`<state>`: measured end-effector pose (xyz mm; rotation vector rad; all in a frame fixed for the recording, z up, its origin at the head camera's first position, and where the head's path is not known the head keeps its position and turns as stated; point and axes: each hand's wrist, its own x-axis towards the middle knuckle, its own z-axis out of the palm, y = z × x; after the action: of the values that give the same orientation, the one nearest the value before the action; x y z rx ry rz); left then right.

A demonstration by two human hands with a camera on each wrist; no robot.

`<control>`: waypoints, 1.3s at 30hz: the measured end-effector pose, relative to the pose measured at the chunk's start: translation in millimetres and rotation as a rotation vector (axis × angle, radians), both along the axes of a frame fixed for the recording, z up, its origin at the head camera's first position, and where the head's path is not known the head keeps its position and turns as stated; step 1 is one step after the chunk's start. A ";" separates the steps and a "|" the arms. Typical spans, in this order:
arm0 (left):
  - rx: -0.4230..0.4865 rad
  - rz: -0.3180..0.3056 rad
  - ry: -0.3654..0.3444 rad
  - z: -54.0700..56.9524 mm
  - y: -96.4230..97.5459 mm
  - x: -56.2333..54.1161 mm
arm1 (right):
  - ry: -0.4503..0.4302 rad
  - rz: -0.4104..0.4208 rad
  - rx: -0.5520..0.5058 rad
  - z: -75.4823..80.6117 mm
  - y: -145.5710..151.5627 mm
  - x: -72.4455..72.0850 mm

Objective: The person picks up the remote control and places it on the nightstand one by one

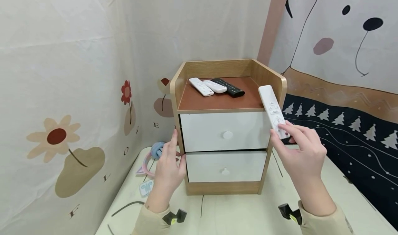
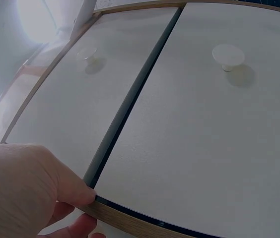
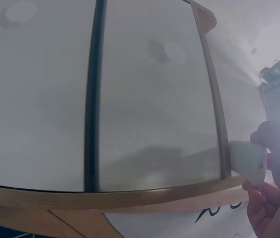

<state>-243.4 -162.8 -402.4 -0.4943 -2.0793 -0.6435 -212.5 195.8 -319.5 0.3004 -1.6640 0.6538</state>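
Observation:
Between the thumb and fingers of my right hand [image 1: 303, 148] is the lower end of a white remote control [image 1: 271, 105], held tilted in front of the cabinet's right side. My left hand [image 1: 169, 167] rests against the left side of a small wood-edged cabinet [image 1: 224, 188], its fingers extended along the side and its thumb [image 2: 75, 188] at the front edge. Two white drawers, an upper drawer [image 1: 202, 133] and a lower drawer [image 1: 205, 167], each with a round knob, are closed. Part of the left fingers is hidden behind the thumb and cabinet edge.
On the cabinet's brown top lie a white remote [image 1: 201, 87], a second white remote [image 1: 215, 86] and a black remote [image 1: 228, 87], inside raised wooden sides. A blue knotted thing [image 1: 157, 149] and a small light-blue patterned piece [image 1: 146, 187] sit left of the cabinet.

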 end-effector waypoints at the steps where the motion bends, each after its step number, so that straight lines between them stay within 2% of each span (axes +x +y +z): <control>1: 0.000 0.000 0.004 0.1 0.2 -0.2 | -0.013 -0.009 0.013 3.4 -1.3 -1.0; 6: 0.001 -0.005 0.020 1.7 1.2 -1.2 | -0.062 -0.038 0.060 20.4 -8.0 -5.2; 12: -0.001 -0.003 0.001 3.3 1.7 0.1 | -0.139 -0.075 0.113 37.9 -17.5 -7.9; 20: 0.003 0.013 -0.034 3.2 0.4 1.0 | -0.204 -0.103 0.165 53.3 -34.4 -15.6; 27: 0.011 0.005 -0.018 0.3 0.3 -0.3 | -0.274 -0.180 0.214 64.1 -42.4 -21.2; 32: 0.013 -0.003 -0.009 -0.4 0.5 -1.4 | -0.375 -0.222 0.271 76.4 -46.2 -21.2; 39: 0.012 0.004 -0.020 -0.6 1.2 -0.9 | -0.587 -0.250 0.358 98.9 -50.3 -25.6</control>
<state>-244.3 -161.6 -403.1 -0.4785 -2.0940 -0.6608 -238.1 145.5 -220.6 0.1534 -2.3421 0.2571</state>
